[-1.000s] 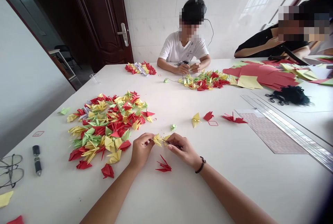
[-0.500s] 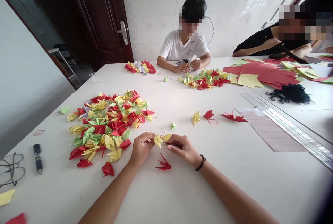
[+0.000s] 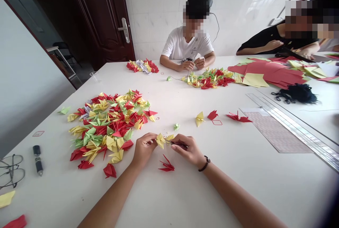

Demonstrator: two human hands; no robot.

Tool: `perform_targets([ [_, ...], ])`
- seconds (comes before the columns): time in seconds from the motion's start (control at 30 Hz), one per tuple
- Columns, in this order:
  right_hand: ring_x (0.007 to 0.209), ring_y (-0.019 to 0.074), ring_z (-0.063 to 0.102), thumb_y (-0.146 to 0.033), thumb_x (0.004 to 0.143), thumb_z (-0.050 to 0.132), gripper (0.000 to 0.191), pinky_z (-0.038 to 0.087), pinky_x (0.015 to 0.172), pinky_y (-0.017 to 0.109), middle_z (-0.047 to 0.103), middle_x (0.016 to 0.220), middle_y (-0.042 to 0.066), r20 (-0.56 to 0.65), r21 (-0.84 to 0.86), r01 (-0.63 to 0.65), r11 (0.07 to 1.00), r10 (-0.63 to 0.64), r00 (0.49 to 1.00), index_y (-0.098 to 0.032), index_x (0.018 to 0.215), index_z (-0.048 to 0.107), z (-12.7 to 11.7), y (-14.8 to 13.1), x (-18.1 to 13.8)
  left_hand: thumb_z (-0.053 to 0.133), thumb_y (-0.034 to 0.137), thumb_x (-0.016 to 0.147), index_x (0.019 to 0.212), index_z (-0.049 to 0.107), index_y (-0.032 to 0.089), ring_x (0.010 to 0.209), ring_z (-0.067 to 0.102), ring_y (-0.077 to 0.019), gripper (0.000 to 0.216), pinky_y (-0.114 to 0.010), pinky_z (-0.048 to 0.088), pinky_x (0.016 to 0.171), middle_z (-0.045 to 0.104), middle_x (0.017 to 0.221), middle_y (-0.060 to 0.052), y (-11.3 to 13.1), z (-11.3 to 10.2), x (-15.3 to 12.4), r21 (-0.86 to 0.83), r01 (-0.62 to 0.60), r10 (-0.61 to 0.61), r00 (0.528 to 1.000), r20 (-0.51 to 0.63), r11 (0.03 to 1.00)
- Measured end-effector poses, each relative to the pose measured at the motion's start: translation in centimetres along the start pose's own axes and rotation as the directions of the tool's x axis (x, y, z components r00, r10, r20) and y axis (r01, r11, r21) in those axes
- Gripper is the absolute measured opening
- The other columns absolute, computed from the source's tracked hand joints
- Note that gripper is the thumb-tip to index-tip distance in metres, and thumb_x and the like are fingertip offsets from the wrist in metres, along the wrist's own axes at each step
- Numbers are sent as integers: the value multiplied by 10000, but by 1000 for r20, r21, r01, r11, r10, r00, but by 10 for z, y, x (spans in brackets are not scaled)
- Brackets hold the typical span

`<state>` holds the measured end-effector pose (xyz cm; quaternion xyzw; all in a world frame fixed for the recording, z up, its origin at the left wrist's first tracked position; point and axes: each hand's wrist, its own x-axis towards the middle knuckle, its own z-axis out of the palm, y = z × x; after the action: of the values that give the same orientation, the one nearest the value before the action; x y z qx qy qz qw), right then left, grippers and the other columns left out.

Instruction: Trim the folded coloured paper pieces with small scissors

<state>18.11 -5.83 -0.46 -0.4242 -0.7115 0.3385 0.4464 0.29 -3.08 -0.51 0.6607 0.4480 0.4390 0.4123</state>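
My left hand (image 3: 145, 148) pinches a yellow paper crane (image 3: 160, 141) between thumb and fingers. Closed around a slim dark tool (image 3: 180, 145) with a thin metal tip, my right hand (image 3: 189, 150) points it at the crane; the fingers partly cover the tool, so its exact kind is unclear. A second yellow paper part (image 3: 170, 137) shows by the right fingertips; I cannot tell whether it belongs to the same crane. A red paper crane (image 3: 166, 165) lies on the table just below both hands. Beyond them sits a small green paper piece (image 3: 176, 126).
A large pile of folded cranes (image 3: 111, 125) lies left of my hands. To the right are a yellow crane (image 3: 200, 118), red cranes (image 3: 238, 117), and a clear ruler (image 3: 288, 129). A pen (image 3: 38, 161) and glasses (image 3: 12, 171) lie left. A person in white (image 3: 189, 44) works opposite.
The metal tip of the tool shows more clearly beside the yellow crane, which has turned slightly. Both hands stay in nearly the same place; the view shifts a little.
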Motion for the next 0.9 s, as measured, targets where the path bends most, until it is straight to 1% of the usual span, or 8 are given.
perform_targets([
  [0.13,447,71,272,-367,786,493,232,251,415,209,391,502,-30,-1,-65,20,998,-20,1000,-160,681,506,-3,2,1,559,196,710,780,682,181,696,564,-132,142,-213,414,571,651,811,-45,-1,1,0,27,-34,34,999,-23,999],
  [0.27,447,75,305,-343,784,501,203,289,438,208,437,517,-19,55,-193,72,979,-63,997,-161,702,536,-7,3,3,515,159,739,830,681,210,772,574,-139,196,-208,423,588,643,852,-42,-4,2,-1,40,-87,87,996,20,995],
  [0.37,447,79,338,-349,790,493,203,311,448,205,483,543,-5,95,-281,88,956,-63,993,-165,746,564,-7,4,4,486,124,743,858,676,221,805,575,-144,242,-209,435,599,636,865,-42,-3,3,-3,43,-122,120,992,45,992],
  [0.53,452,81,384,-362,789,493,212,330,464,198,533,577,5,96,-391,100,915,-68,993,-174,785,591,-5,5,3,480,96,733,893,665,222,796,571,-142,275,-203,437,573,627,883,-46,-1,3,-4,54,-133,129,989,76,990],
  [0.63,450,77,383,-369,787,496,220,335,466,197,529,570,3,70,-408,101,907,-79,994,-172,775,592,-6,4,3,480,92,731,895,663,226,742,567,-127,280,-196,421,544,625,885,-42,-1,3,-3,76,-126,122,991,63,989],
  [0.7,447,72,369,-391,764,526,231,336,457,192,511,559,-7,32,-374,91,923,-86,996,-168,783,582,-5,3,3,479,99,737,881,667,223,756,568,-129,267,-194,418,552,626,875,-42,0,3,-3,78,-126,123,992,40,989],
  [0.8,433,65,341,-410,699,602,266,329,427,184,461,508,-37,-60,-291,70,954,-91,994,-167,801,564,-2,3,3,489,126,746,861,672,217,776,564,-136,234,-197,420,570,620,847,-45,1,3,-3,50,-128,127,992,21,991],
  [0.9,418,63,366,-339,693,618,203,342,411,179,467,489,-44,-147,-265,85,961,-128,981,-173,799,566,5,3,0,516,159,739,868,674,214,710,540,-123,211,-200,417,563,600,804,-42,2,3,-4,6,-115,115,992,43,993],
])
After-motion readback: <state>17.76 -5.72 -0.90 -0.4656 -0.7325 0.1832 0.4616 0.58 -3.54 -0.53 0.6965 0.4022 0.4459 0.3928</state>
